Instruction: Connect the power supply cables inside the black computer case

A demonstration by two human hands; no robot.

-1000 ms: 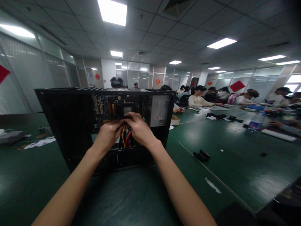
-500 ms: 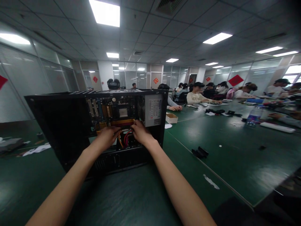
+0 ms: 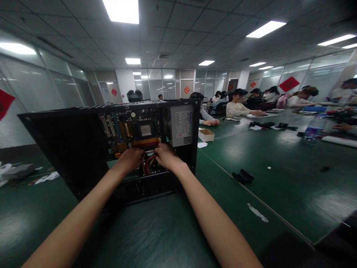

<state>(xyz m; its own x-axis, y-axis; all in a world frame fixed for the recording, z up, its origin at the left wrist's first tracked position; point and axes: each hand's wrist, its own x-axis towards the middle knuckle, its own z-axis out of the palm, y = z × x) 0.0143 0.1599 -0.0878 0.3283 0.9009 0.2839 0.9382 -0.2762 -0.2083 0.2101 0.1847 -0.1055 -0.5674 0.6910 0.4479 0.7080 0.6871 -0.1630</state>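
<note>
- Green table point(image 3: 145, 238): supports the computer case point(image 3: 50, 156), open side facing the person.
- Computer case: likely heavy and rigid; grip by the frame.
- Motherboard point(image 3: 153, 118): mounted inside; likely fragile; avoid pressing components.
- Left hand point(image 3: 130, 160), right hand point(image 3: 166, 156): inside the case, fingers curled; cannot tell whether either pinches anything.
- Cables point(image 3: 150, 164): bunched between the hands; probably soft, springy; hold at connectors.
- Memory slots point(image 3: 145, 142): now exposed; one second earlier, the hands sit higher, largely covering them.

PLACE: office workroom | ceiling light panels point(image 3: 121, 10) | glass partitions point(image 3: 30, 83) | green table point(image 3: 292, 186) | people point(image 3: 237, 108) seated along it
</note>
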